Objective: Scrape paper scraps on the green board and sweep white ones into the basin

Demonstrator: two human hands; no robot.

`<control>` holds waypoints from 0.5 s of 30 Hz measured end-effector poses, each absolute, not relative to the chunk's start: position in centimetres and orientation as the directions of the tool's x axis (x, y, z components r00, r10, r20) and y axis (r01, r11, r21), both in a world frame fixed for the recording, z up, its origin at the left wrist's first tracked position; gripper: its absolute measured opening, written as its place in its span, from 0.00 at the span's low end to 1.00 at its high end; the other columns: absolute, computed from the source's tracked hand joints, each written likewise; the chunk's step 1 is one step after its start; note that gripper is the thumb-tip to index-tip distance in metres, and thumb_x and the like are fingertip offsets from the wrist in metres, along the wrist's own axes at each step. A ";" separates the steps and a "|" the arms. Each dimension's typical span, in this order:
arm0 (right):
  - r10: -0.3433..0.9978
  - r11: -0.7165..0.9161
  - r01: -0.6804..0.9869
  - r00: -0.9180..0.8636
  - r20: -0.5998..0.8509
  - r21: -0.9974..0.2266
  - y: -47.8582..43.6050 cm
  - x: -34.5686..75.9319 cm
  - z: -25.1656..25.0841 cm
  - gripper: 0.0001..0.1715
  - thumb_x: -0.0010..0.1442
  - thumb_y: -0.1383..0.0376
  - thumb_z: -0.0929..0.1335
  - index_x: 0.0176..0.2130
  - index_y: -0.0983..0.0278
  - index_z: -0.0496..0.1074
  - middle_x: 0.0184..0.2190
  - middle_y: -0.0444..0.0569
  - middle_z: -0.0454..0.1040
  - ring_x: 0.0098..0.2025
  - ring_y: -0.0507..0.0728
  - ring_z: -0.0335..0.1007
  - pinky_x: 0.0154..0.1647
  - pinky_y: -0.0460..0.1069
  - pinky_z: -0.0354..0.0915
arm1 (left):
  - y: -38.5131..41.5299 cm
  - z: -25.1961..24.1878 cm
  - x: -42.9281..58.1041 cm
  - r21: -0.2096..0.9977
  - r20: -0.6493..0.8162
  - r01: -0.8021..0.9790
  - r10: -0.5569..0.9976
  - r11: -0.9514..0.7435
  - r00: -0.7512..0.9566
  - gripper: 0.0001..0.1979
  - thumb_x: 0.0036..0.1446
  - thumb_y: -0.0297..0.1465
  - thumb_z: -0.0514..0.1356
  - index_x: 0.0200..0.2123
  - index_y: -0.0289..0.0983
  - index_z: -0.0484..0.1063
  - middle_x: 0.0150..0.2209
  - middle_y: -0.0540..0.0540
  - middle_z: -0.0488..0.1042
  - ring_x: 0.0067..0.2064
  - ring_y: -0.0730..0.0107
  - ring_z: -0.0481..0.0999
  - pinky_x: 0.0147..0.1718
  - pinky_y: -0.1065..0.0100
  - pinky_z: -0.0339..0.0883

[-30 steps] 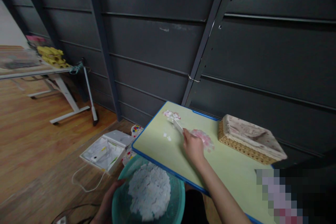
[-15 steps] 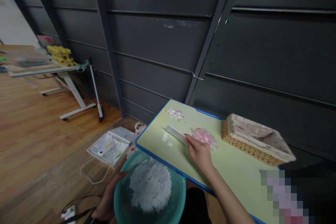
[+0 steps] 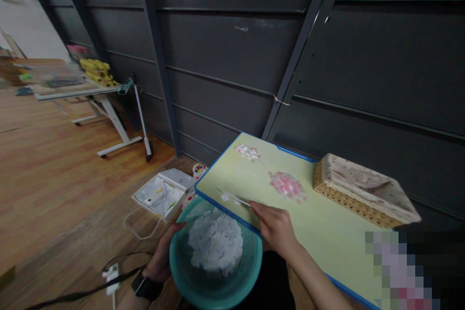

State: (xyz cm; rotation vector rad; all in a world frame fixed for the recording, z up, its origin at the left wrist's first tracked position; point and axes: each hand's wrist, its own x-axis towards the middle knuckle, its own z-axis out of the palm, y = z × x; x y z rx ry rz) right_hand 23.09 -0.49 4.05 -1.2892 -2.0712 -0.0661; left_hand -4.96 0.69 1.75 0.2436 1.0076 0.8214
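A few small white paper pieces lie on the pale green tabletop, right at its blue-edged near-left border, and we hold a thin white strip flat against the surface just behind them. The strip's long axis runs roughly along that border, from our fingertips out to the left, so the pieces sit between the strip and the table's edge. Directly below that edge, and touching or almost touching it, is the teal basin, already heaped with white paper pieces.

Our right hand is the nearer one to the loose pieces: its fingers are pinched closed on the right end of the strip, the wrist lying over the table. Our left hand, a dark watch on its wrist, is curled around the basin's left rim, gripping it from the floor side.

The loose pieces look tiny, flat and light, much like those in the heap.

Farther back on the table lie a pink-and-white pile of pieces and a smaller one near the far corner, well apart from the strip. A lined wicker basket stands at the right. On the wooden floor, left of the basin, an open white box rests with a cable trailing from it.
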 end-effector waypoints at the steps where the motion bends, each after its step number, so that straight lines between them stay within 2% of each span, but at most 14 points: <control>1: 0.775 0.513 0.799 -0.273 0.570 -0.314 -0.8 23.0 4.1 0.26 0.56 0.76 0.59 0.48 0.62 0.74 0.42 0.50 0.79 0.39 0.53 0.77 0.42 0.46 0.71 | 0.7 1.7 -4.9 0.537 -0.642 -0.506 0.716 0.675 0.274 0.10 0.51 0.32 0.61 0.20 0.34 0.74 0.17 0.47 0.76 0.19 0.68 0.73 0.21 0.68 0.67; 11: 0.798 0.503 0.768 -0.237 0.554 -0.396 -2.9 21.3 4.2 0.20 0.61 0.71 0.61 0.50 0.61 0.73 0.38 0.50 0.80 0.34 0.54 0.78 0.38 0.47 0.73 | 0.4 1.2 -4.9 0.604 -0.570 -0.537 0.790 0.589 0.225 0.06 0.49 0.29 0.63 0.23 0.34 0.73 0.18 0.50 0.76 0.21 0.69 0.73 0.24 0.69 0.66; 15: 0.781 0.510 0.737 -0.181 0.598 -0.444 -2.8 20.9 5.0 0.16 0.62 0.69 0.63 0.46 0.61 0.75 0.36 0.48 0.80 0.32 0.53 0.78 0.36 0.45 0.73 | 0.4 1.3 -4.9 0.586 -0.613 -0.516 0.758 0.625 0.222 0.05 0.50 0.29 0.62 0.24 0.33 0.73 0.19 0.49 0.76 0.21 0.70 0.73 0.25 0.69 0.68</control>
